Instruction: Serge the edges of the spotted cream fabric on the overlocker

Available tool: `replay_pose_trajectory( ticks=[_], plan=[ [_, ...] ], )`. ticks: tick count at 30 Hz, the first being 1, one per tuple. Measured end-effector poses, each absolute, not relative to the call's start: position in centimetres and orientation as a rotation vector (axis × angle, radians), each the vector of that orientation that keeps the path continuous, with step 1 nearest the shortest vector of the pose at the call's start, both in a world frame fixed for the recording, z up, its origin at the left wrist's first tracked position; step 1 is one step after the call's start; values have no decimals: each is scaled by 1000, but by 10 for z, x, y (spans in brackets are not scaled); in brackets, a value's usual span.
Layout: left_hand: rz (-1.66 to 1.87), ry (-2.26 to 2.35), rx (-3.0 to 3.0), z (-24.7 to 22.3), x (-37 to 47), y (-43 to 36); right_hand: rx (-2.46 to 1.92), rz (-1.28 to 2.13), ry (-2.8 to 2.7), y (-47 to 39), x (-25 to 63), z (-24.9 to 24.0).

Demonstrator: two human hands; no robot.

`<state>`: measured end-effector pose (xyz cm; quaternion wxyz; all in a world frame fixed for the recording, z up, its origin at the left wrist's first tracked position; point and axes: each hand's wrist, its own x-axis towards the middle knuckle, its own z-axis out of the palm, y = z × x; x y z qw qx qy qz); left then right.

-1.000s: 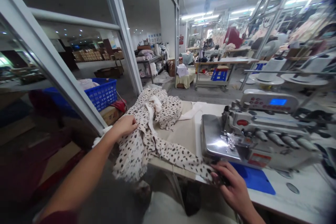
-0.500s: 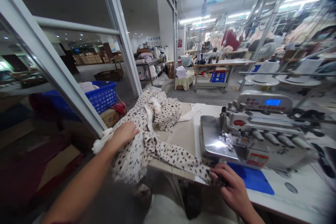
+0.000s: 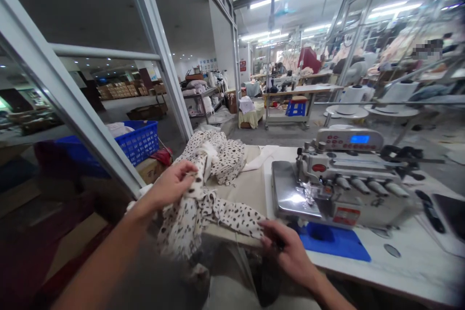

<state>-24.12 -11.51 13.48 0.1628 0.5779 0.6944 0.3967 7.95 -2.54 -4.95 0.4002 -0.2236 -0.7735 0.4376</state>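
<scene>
A cream fabric with black spots (image 3: 218, 203) lies heaped over the left end of the sewing table (image 3: 399, 266) and hangs off its front edge. My left hand (image 3: 170, 185) grips a bunched fold of it near the table's left corner. My right hand (image 3: 286, 252) pinches the other end of the fabric at the front edge, just left of a blue mat (image 3: 334, 242). An overlock sewing machine (image 3: 337, 186) with a lit blue display stands right of the fabric, behind my right hand.
A slanted metal frame post (image 3: 72, 106) runs close on the left, with a blue plastic basket (image 3: 140, 140) behind it. Thread cones (image 3: 354, 94) stand behind the machine. Farther tables, shelves and a blue stool (image 3: 295, 106) fill the workshop floor beyond.
My left hand has lifted from lying flat on the fabric and closed on a fold. My right hand has drawn the fabric's end leftward along the front edge, away from the machine.
</scene>
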Motion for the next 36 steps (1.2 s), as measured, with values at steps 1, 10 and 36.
replay_pose_trajectory(
  ticks=[1,10,36],
  plan=[
    [1021,1923,1743,133,-222,-113,-547,1250,-1872,-26,63,-41],
    [725,1382,2139,114,-111,-99,-394,1636,-1271,1,-15,8],
    [692,848,96,-14,30,-38,-1775,146,-1759,28,309,-42]
  ],
)
